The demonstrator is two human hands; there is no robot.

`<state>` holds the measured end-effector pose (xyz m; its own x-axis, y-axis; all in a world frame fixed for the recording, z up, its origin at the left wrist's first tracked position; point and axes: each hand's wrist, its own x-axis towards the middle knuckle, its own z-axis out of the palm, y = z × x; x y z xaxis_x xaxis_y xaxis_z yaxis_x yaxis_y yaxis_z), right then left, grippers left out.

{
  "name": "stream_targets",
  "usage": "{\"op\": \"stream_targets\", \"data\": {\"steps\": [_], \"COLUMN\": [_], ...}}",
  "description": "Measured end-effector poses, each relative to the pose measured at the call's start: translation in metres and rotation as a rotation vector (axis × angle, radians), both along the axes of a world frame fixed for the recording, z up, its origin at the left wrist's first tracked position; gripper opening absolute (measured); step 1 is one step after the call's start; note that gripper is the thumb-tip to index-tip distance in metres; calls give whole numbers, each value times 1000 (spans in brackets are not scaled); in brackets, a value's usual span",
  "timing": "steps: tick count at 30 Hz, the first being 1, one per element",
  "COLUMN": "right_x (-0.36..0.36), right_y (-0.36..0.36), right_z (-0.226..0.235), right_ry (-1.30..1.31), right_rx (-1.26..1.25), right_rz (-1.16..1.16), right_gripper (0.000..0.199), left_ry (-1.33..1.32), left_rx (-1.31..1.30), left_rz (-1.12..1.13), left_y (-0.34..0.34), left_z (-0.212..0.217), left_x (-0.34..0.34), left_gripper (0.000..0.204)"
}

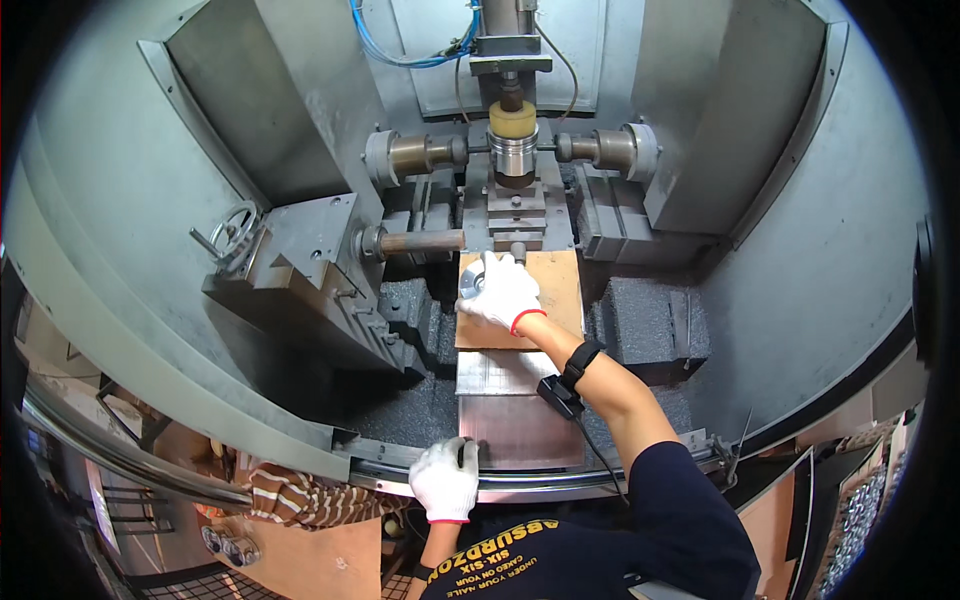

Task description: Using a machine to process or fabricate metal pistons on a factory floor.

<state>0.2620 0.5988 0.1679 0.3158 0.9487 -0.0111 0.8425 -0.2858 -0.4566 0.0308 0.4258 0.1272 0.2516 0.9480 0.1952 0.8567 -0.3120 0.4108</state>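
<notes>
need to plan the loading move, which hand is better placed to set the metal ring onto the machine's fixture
Right, most likely. The right hand already grips the metal ring just in front of the fixture, arm stretched in. The left hand rests back on the machine's front rail.

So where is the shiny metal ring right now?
In the head view, the shiny metal ring is in the gloved right hand, over the brown board near the middle, just below the machine's clamp.

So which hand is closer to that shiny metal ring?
Right. The right hand grips the metal ring inside the machine; the left hand rests far back on the front rail.
</notes>
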Motion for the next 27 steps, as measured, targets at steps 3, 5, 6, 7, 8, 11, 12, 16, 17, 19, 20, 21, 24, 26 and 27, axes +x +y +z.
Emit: {"op": "stream_targets", "data": {"steps": [3, 5, 6, 7, 8, 11, 12, 16, 17, 19, 20, 21, 24, 26, 27], "right_x": [0, 3, 5, 5, 3, -15, -22, -54, -59, -69, -74, -80, -95, -104, -109], "right_y": [-11, -29, -44, -63, -87, -192, -228, -370, -403, -476, -511, -545, -644, -705, -732], "right_z": [12, 8, 10, 14, 19, 25, 22, -7, -21, -55, -70, -82, -125, -153, -161], "right_ry": [-56, -250, -258, -238, -221, -131, -61, 6, -15, -50, -44, -46, -1, 90, 157], "right_rx": [22, 220, 342, 352, 361, 469, 478, 383, 371, 312, 243, 165, -8, -208, -281], "right_rz": [34, 34, 51, 83, 109, 112, 90, -129, -201, -385, -474, -588, -913, -1072, -1146], "right_gripper": [94, 93, 83, 77, 72, 49, 45, 31, 26, 25, 25, 26, 25, 28, 31], "left_ry": [-23, -38, -54, -58, -63, -88, -97, -95, -159, -283, -359, -304, -241, -244, -240], "left_rx": [31, 47, 64, 74, 84, 162, 166, 220, 266, 193, 211, 245, 297, 204, 110], "left_rz": [-36, -38, -49, -53, -62, -132, -170, -249, -307, -390, -432, -420, -468, -608, -681], "left_y": [0, 0, 0, -1, -1, -2, -2, -5, -5, -20, -31, -49, -112, -144, -161], "left_z": [-3, -2, -2, -3, -5, -9, -11, -18, -25, -25, -30, -29, -18, -29, -32], "left_x": [-2, 0, 0, -1, -2, -6, -8, -15, -20, -21, -23, -22, -19, -16, -12], "left_gripper": [21, 20, 20, 20, 20, 18, 18, 18, 14, 17, 19, 22, 26, 26, 25]}}
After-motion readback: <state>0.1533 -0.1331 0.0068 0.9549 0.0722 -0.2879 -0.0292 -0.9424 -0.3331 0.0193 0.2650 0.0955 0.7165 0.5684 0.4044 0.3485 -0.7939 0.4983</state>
